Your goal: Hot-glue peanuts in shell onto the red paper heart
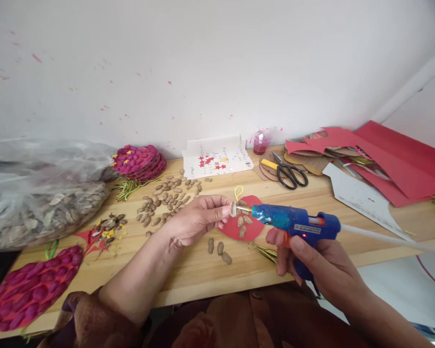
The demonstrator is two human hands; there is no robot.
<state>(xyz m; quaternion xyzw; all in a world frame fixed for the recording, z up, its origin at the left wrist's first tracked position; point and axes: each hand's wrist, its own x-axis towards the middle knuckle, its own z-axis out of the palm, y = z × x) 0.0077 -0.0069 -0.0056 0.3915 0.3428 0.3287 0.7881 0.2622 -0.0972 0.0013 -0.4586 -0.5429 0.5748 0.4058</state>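
My right hand (319, 261) is wrapped round a blue hot glue gun (286, 217), a finger on its orange trigger and a small red light lit on its side. Between the thumb and fingers of my left hand (206, 215) is a peanut shell (233, 209), with the gun's metal nozzle at it. Below them on the table lies a red paper disc (255, 232) with a yellow cord loop (238, 192) at its top. A few peanut shells (242, 232) rest on the disc, partly hidden by the gun and my left hand.
Loose peanut shells (166, 198) spread across the wooden table (188, 280). A plastic bag of shells (47, 212) and pink decorated pieces (36, 287) are at left. Black scissors (292, 174), a pink cup (261, 142), star-covered paper (195, 150) and red card (402, 164) sit behind.
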